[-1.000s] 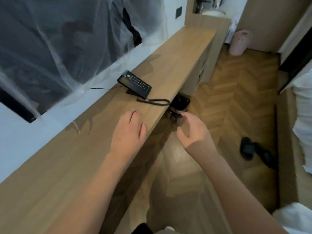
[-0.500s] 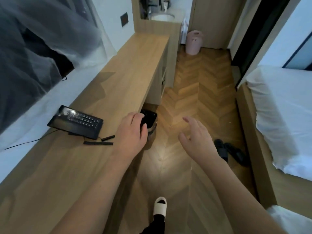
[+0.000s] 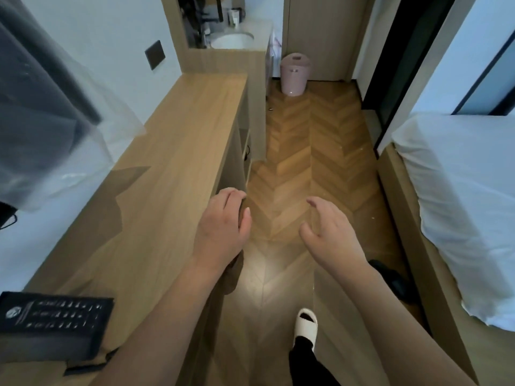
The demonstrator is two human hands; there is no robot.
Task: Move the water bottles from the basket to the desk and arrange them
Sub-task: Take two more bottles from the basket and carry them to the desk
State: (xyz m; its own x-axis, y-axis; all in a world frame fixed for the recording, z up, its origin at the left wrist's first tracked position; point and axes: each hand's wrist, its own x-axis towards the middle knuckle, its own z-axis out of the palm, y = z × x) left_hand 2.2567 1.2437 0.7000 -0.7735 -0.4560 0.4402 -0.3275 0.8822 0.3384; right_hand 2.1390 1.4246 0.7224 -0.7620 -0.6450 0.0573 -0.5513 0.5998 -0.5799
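Note:
The long wooden desk (image 3: 172, 151) runs along the left wall. My left hand (image 3: 221, 227) hovers at the desk's front edge, fingers loosely bent, holding nothing. My right hand (image 3: 328, 232) is out over the floor, fingers relaxed and spread, also holding nothing. A pink basket (image 3: 294, 74) stands on the floor at the far end of the room, near the door. No water bottles can be made out in it from here.
A black desk phone (image 3: 53, 324) lies on the desk at bottom left. A plastic-covered TV (image 3: 41, 101) hangs above. A bed with white sheets (image 3: 459, 204) fills the right. Dark slippers (image 3: 390, 277) lie beside it. A sink counter (image 3: 231, 41) stands beyond the desk.
The view has swung forward along the room and advanced; the phone slid to bottom left, the small black bin under the desk dropped out of sight, and the pink basket came nearer.

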